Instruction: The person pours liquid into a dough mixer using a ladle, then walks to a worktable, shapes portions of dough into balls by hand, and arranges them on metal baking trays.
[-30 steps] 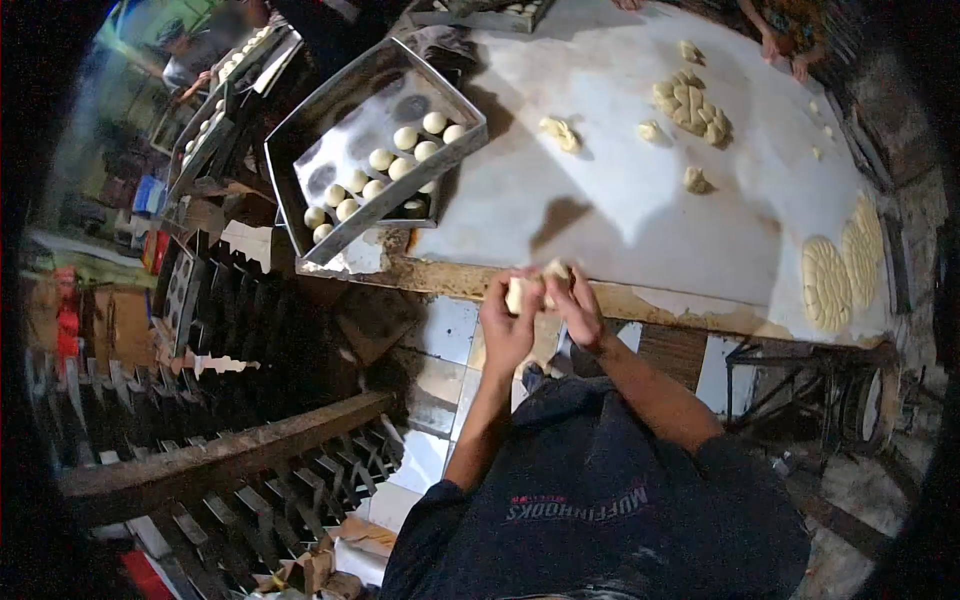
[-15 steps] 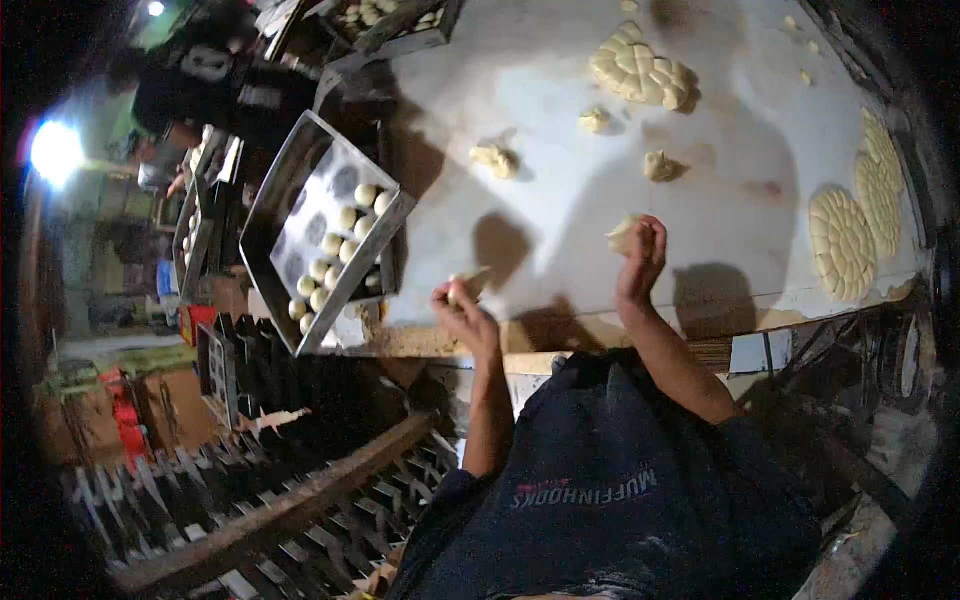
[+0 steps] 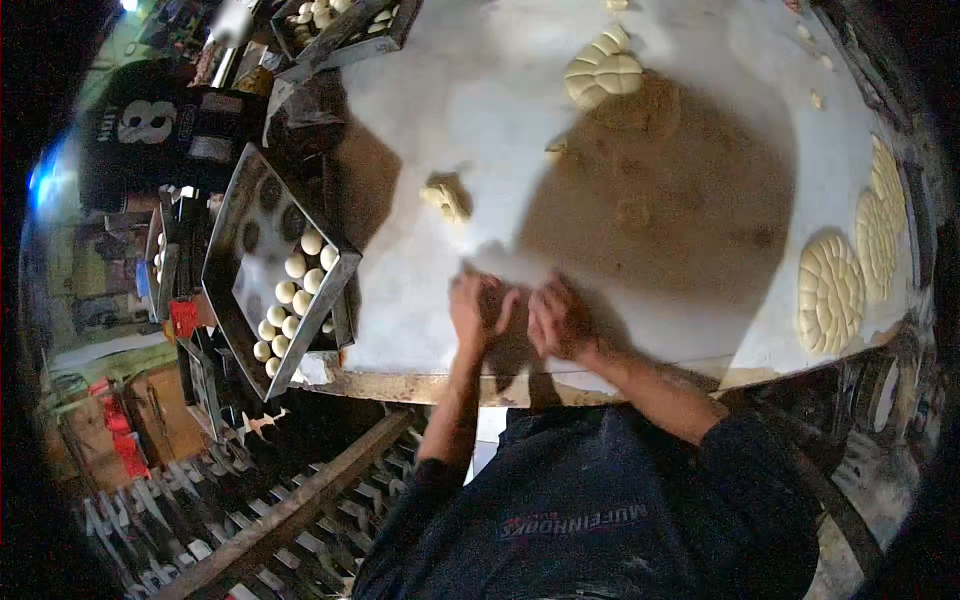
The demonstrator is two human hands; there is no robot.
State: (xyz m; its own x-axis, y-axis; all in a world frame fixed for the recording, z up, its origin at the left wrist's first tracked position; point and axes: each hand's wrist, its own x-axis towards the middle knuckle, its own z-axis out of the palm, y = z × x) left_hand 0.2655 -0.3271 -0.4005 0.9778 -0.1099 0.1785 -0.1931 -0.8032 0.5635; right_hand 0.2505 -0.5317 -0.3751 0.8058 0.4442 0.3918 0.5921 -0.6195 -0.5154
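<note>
My left hand (image 3: 480, 308) is low over the floured table near its front edge, fingers curled and thumb held a little apart. Beside it, my right hand (image 3: 560, 318) is closed, its knuckles bent. The two hands nearly meet, and anything under the fingers is hidden. Ahead of my left hand lies a torn piece of dough (image 3: 445, 203). A smaller dough scrap (image 3: 555, 150) sits farther off at the edge of a shadow. Beyond that is a slab of dough scored into portions (image 3: 603, 75).
On the left, a tilted metal tray (image 3: 226, 235) holds several dough balls (image 3: 314, 280). Scored dough rounds (image 3: 830, 295) lie at the table's right end. Another tray (image 3: 365, 48) stands at the back left. A person in a dark shirt (image 3: 150, 125) is beyond the trays.
Both hands have come together and down to the table; earlier they were apart, each with a piece of dough. The view has shifted, and the person at left appears closer.
</note>
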